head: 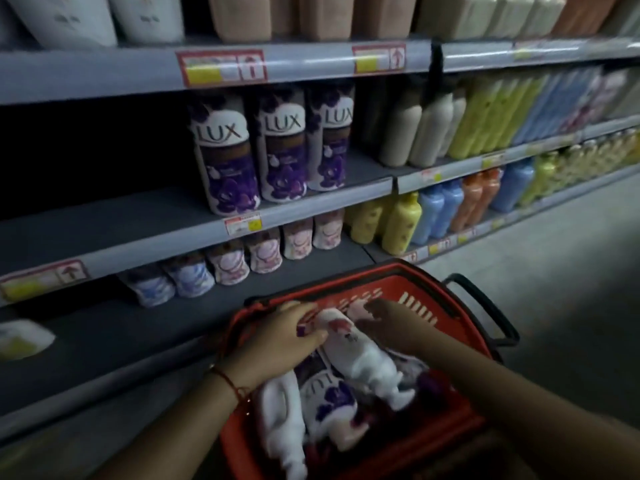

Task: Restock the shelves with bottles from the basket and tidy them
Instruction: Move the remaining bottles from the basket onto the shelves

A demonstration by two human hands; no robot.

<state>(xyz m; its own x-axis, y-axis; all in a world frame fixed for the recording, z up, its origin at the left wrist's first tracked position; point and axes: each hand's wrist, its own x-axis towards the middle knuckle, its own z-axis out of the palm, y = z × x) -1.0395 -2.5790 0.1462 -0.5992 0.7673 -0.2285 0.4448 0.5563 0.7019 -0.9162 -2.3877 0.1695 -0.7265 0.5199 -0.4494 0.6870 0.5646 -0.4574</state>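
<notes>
Both hands are lowered into the red basket (460, 327). The left hand (280, 336) is curled around the end of a white bottle (360, 358) that lies on other bottles; the right hand (391, 325) is laid on the same bottle, fingers bent, its grip not clearly seen. Three purple bottles (277, 147) are stood upright on the middle shelf (138, 220), pink bottles (263, 251) below.
</notes>
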